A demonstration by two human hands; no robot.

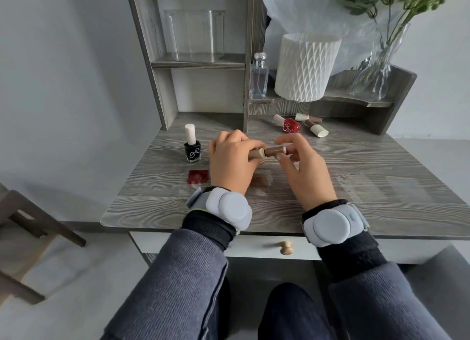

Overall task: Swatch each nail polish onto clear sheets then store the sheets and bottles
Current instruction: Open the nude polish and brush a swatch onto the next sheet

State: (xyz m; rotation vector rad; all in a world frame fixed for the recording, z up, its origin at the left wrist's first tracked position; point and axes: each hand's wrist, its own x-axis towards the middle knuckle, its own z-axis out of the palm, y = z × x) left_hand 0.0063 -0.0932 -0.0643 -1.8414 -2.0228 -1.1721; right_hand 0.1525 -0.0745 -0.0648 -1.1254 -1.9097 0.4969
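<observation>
Holding now: a brown polish bottle [276, 151] lies level between both hands, lifted off the desk [152, 199].
Left hand [230, 164]: fingers curled tight round the bottle's left end, hiding most of it.
Right hand [302, 171]: thumb and fingertips pinch the bottle's right end; the other fingers are loosely bent.
Black polish bottle [192, 147]: upright and capped, just left of the left knuckles, not touching them.
Red swatch sheet [198, 176]: flat on the desk, left of the left hand's heel, nearer me than the black bottle.
Brownish swatch sheet [262, 180]: flat beneath the gap between the two palms, partly covered.
Clear sheets [363, 189]: flat, well right of the right fingers.
Red polish bottle [288, 124]: on its side, beyond the right fingertips.
Spare brown bottles [316, 128]: two, lying down with cream caps, just right of the red one.
Shelf behind: perfume bottle [259, 77], white ribbed vase [306, 67] and glass vase [376, 64] stand far past all the fingers.
</observation>
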